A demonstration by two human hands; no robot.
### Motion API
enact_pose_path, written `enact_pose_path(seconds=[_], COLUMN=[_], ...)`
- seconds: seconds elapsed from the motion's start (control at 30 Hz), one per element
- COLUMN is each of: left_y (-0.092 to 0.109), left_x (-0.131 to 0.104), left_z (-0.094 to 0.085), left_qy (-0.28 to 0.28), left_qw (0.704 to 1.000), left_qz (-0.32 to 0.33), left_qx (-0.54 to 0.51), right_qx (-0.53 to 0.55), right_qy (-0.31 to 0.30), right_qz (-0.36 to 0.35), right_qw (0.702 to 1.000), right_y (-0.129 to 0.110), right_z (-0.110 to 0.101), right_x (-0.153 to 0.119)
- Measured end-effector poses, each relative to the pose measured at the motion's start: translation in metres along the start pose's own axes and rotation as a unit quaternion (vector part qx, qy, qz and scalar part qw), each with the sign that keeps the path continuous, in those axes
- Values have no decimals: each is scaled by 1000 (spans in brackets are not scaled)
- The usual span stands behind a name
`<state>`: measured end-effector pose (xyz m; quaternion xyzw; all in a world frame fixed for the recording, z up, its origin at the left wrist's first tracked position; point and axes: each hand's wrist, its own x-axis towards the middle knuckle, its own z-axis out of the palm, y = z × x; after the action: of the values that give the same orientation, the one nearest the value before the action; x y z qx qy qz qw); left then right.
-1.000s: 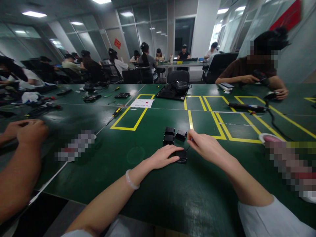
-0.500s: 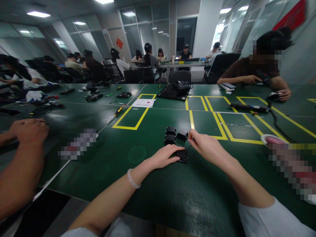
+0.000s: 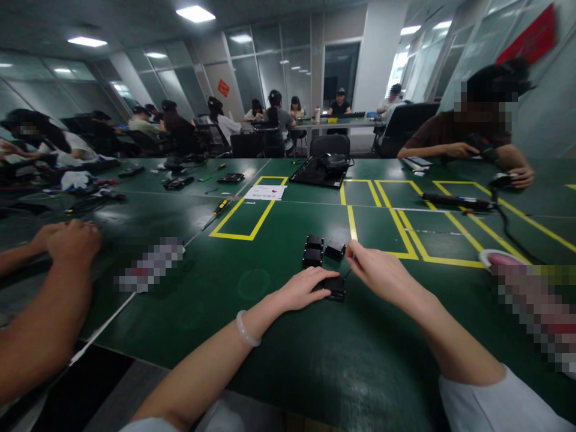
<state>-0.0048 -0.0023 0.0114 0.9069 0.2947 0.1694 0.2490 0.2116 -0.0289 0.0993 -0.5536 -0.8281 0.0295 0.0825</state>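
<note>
Now the left hand (image 3: 302, 289) grasps a small black block (image 3: 335, 289) by its left part, with the thumb on the near side and the forefinger on the far side; the block rests on the green tabletop (image 3: 360, 354). The right hand (image 3: 371, 264) pinches what seems to be a thin dark tool (image 3: 348, 273), which slants down toward the right far corner of this block. Whether its tip touches, I cannot tell.

For good work, I think, the left hand should press evenly so that the block does not turn, and the right hand should make only small movements, with the tip away from the left fingertips.

Just beyond stand three other black blocks (image 3: 312, 258), two in a row and one at an angle, close to the right fingers; a wide movement there could push them. Toward the body there is more room, and the near edge is well apart from the block. Another person's forearm (image 3: 49, 324) is at far left, also well apart.
</note>
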Motion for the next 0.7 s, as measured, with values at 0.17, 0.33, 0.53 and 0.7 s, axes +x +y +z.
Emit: enact_pose_path(seconds=[0.17,0.33,0.53,0.7], left_y=[1,1,0,0], left_x=[0,0,0,0], left_z=[-1,-1,0,1], left_qy=[-4,-2,-2,-5], left_qw=[1000,1000,1000,1000], left_qz=[-1,3,2,4], left_qx=[2,1,2,1], right_qx=[-16,-22,-10,-46], right_qy=[-16,-12,2,-18], right_qz=[15,19,11,41], right_qw=[1000,1000,1000,998], right_y=[-5,-1,-2,-6], right_z=[-5,-2,-2,-4], right_x=[1,2,0,2])
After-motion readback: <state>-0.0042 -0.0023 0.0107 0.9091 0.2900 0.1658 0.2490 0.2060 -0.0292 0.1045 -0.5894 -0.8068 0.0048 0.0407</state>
